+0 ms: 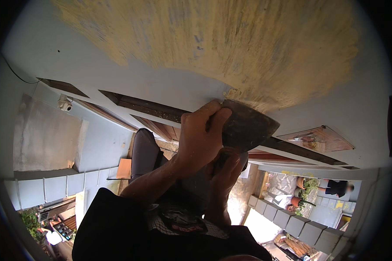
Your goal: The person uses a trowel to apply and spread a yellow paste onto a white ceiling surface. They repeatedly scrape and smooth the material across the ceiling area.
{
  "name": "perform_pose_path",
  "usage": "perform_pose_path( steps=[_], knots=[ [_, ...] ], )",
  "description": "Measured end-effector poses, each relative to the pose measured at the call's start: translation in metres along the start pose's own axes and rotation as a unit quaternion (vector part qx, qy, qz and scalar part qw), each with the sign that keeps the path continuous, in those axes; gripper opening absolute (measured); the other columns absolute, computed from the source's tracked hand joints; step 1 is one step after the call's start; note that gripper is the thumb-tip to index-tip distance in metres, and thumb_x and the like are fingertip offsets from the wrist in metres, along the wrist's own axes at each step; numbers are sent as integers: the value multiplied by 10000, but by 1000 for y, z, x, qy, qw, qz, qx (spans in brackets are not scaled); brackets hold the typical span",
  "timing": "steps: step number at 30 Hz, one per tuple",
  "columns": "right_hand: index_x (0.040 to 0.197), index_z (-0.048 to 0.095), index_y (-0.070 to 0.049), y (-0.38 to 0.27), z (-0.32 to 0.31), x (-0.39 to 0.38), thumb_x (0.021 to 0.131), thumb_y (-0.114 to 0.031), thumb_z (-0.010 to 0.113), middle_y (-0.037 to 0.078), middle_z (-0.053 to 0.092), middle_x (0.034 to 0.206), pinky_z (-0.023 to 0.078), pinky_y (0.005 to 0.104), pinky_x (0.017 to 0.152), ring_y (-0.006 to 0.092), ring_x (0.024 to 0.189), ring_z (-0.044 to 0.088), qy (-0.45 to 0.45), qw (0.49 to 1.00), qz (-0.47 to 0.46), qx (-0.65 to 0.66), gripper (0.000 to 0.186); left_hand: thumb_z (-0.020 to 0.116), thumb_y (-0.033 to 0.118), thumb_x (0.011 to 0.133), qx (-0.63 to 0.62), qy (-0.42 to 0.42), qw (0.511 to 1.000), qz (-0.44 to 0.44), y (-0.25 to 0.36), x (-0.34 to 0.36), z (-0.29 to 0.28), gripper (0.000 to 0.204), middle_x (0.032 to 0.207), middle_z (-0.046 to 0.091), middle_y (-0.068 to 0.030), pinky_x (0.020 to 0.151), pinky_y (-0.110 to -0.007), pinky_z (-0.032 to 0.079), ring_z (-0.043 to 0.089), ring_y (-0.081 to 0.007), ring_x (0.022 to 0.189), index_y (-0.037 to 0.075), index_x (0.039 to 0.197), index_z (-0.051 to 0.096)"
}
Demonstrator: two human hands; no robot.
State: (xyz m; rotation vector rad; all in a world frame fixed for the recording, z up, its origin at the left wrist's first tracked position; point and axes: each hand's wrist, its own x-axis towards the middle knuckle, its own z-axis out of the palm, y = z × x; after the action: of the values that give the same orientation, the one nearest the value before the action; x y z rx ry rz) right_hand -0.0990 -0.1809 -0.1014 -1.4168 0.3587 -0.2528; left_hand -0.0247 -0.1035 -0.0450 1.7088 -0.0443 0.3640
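Note:
A broad, dark metal scraper is tilted with its upper edge close to the wall, just below a patch of yellowish filler. My right hand is wrapped round the scraper's handle, which it mostly hides. At the blade's upper left corner, my left hand has its thumb and bent fingers closed on the metal. A small ridge of filler stands on the wall beside these fingertips. Streaks cover the filler patch, and pale grey wall shows around it.
Dark slots run along the wall below the patch. A white camera is mounted at left, and a picture sheet hangs at right. A dark padded seat stands below. A person and potted plants appear far right.

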Motion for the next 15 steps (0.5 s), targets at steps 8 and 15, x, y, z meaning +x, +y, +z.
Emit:
perform_pose_path(
  steps=[8,15],
  knots=[
    [919,575,-27,3,0,5,1047,-476,326,28,510,568,343,218,407,98,448,483,-62,997,-17,39,529,577,95,937,-11,8,1000,13,1,2,-3,250,553,449,-69,506,-294,354,389,-86,560,-21,724,518],
    [809,566,-28,8,-1,2,1050,-505,281,24,506,548,292,221,382,86,413,435,-28,999,4,39,606,581,94,932,-16,3,1000,-21,-4,-4,-1,239,555,466,-70,507,-290,359,412,-85,559,-25,727,542]
  ],
)
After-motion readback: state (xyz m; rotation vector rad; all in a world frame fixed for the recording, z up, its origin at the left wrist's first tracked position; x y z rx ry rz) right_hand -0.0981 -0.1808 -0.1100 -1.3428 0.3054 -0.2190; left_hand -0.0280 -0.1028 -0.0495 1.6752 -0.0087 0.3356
